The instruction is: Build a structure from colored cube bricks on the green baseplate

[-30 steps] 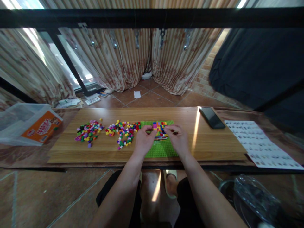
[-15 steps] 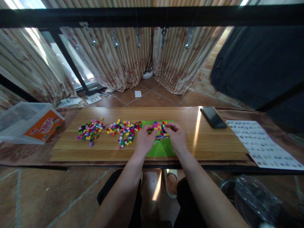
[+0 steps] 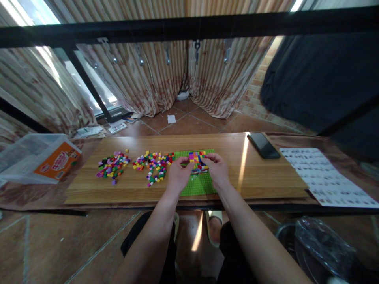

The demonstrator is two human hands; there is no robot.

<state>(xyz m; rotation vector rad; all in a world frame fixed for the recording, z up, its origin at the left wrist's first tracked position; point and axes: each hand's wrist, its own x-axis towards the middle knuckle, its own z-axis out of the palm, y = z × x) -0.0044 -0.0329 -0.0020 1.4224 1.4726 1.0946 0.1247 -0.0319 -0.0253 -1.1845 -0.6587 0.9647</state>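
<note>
A block of multicoloured toy bricks (image 3: 196, 159), built up in several rows, stands on the green studded baseplate (image 3: 199, 188). My left hand (image 3: 178, 173) is closed at its left side, thumb and fingers against the edge. From the right, my right hand (image 3: 218, 169) grips the block too, its thumb reaching over the top bricks. Whether a single small brick is between the right fingertips is too small to tell. Loose small bricks (image 3: 156, 165) lie just left of the baseplate, and some touch its edge.
A second pile of bricks (image 3: 113, 165) lies farther left on the wooden board (image 3: 237, 189). Beyond it stands a clear plastic box (image 3: 26, 157) with an orange label. To the right are a black phone (image 3: 263, 145) and a printed sheet (image 3: 328, 177). A dark bar crosses above.
The view has shifted slightly, so the scene sits a little differently in the picture. Both hands stay at the brick block, with hardly any movement against it.
</note>
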